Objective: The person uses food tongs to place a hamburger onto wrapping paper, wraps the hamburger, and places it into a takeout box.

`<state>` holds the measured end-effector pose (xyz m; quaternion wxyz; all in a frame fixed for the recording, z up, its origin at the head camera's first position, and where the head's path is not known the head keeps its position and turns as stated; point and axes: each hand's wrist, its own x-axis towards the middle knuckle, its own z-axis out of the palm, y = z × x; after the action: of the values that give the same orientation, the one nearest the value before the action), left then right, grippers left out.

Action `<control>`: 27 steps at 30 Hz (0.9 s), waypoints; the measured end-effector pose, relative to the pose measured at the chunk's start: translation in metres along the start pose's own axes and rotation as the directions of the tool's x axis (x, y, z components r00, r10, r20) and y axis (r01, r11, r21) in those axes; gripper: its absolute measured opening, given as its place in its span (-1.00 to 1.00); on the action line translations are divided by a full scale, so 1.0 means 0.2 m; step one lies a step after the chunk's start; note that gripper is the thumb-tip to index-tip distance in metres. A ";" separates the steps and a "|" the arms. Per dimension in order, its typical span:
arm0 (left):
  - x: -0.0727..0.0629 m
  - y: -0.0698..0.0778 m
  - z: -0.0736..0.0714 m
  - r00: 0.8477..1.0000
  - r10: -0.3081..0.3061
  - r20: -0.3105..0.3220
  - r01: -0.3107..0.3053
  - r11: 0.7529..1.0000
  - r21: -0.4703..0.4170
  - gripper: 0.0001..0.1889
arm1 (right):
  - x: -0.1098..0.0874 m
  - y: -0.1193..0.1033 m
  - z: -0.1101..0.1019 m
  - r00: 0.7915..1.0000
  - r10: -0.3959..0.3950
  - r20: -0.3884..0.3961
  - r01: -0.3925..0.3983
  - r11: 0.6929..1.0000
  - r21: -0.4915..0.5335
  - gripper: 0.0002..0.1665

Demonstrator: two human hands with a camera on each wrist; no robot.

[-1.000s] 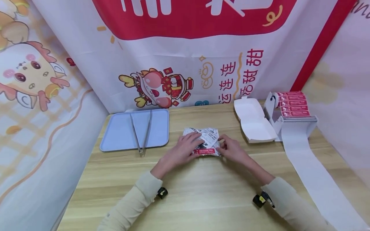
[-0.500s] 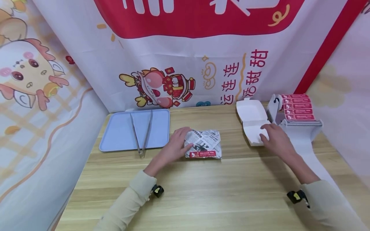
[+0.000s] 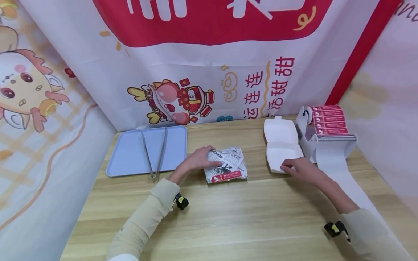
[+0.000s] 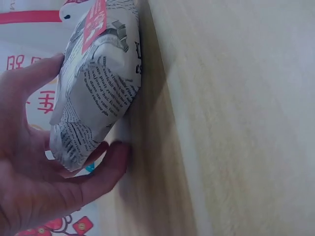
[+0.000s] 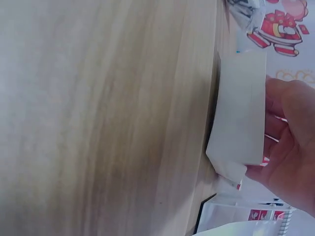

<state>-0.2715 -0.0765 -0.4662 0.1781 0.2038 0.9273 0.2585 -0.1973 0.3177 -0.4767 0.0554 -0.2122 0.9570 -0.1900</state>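
Note:
A packet wrapped in newsprint-patterned paper [image 3: 228, 166], with a red label strip along its near edge, sits mid-table. My left hand [image 3: 200, 159] grips its left end. In the left wrist view the thumb [image 4: 42, 73] lies on the packet's upper face and the other fingers [image 4: 106, 174] curl below its end. To the right, a white clamshell takeaway box [image 3: 281, 131] lies unfolded, lid toward the wall. My right hand [image 3: 301, 169] holds the near wall of its base. The right wrist view shows this wall [image 5: 240, 108] from outside, with fingers partly hidden behind it.
A blue tray [image 3: 127, 152] with metal tongs [image 3: 160, 159] across its near edge is at the left. Right of the box stands a label dispenser [image 3: 330, 123]. From it a long white paper strip [image 3: 352, 195] trails over the table's right side. Printed sheets hang behind.
My right hand has left the packet, reached the takeaway box and pulled it nearer, turning it straighter. My left hand has shifted onto the packet's left end and the thumb lies over it.

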 end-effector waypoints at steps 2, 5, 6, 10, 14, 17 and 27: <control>0.00 -0.01 0.00 1.000 -0.012 0.014 0.013 0.999 -0.041 -0.19 | -0.01 -0.02 0.00 0.999 -0.037 0.020 0.037 0.999 0.004 -0.84; -0.01 -0.02 0.01 0.999 -0.041 0.008 0.042 0.993 -0.109 -0.21 | -0.04 -0.06 -0.01 0.998 -0.070 0.012 0.069 0.998 0.012 -0.86; -0.01 -0.02 0.01 0.999 -0.053 0.003 0.053 0.989 -0.137 -0.22 | -0.05 -0.07 -0.01 0.998 -0.061 -0.003 0.061 0.998 0.022 -0.86; -0.02 -0.01 0.03 0.993 -0.117 -0.002 0.112 0.953 -0.283 -0.24 | -0.11 -0.10 -0.06 0.983 0.063 -0.172 -0.055 0.997 0.052 -0.83; -0.04 0.00 0.06 0.983 -0.182 0.006 0.162 0.861 -0.483 -0.24 | -0.16 -0.07 -0.10 0.930 0.290 -0.225 -0.287 0.957 0.046 -0.76; -0.04 -0.01 0.09 0.976 -0.216 -0.008 0.165 0.772 -0.614 -0.17 | -0.17 -0.02 -0.09 0.910 0.399 -0.114 -0.399 0.917 0.025 -0.64; -0.05 -0.01 0.13 0.931 -0.365 -0.031 0.157 0.474 -0.866 -0.04 | -0.08 0.06 0.05 0.938 0.329 -0.105 -0.306 0.933 0.188 -0.54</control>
<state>-0.2533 -0.0730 -0.4860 0.1929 -0.0829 0.7137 0.6682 -0.1857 0.3306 -0.4901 0.0383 -0.0357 0.9607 -0.2727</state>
